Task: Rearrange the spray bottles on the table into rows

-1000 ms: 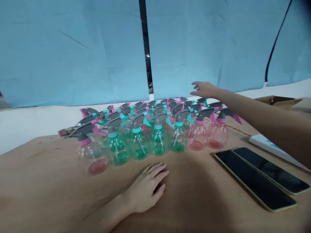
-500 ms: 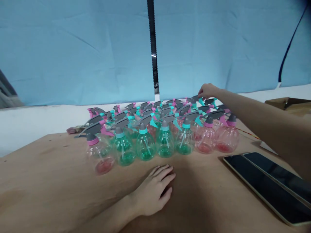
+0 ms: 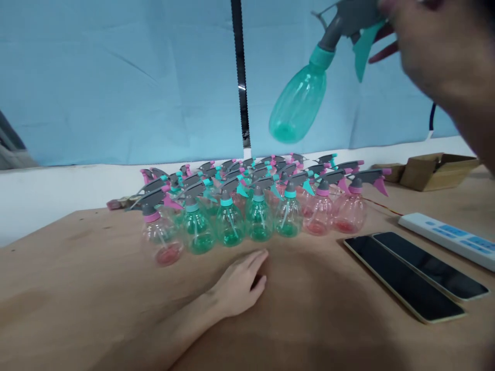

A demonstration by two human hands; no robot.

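Raised at the upper right, my right hand (image 3: 436, 51) grips the grey head of a green spray bottle (image 3: 299, 103), which hangs tilted above the others with its base toward the lower left. My left hand (image 3: 242, 283) lies on the wooden table with nothing in it, its thumb apart from the fingers. Several spray bottles with green or pink bodies stand upright in close rows beyond it. In the front row are a pink bottle (image 3: 164, 242) at the left end, a green bottle (image 3: 259, 219) near the middle and another pink bottle (image 3: 350, 211) at the right end.
Two dark phones (image 3: 402, 278) lie side by side at the right. Behind them is a white power strip (image 3: 452, 234). An open cardboard box (image 3: 436, 172) stands at the back right. A blue sheet (image 3: 135, 77) hangs behind the table (image 3: 96, 288).
My right hand has risen from the back right of the rows toward the camera, lifting a green bottle. On the table, my left hand's fingers have drawn closer together.
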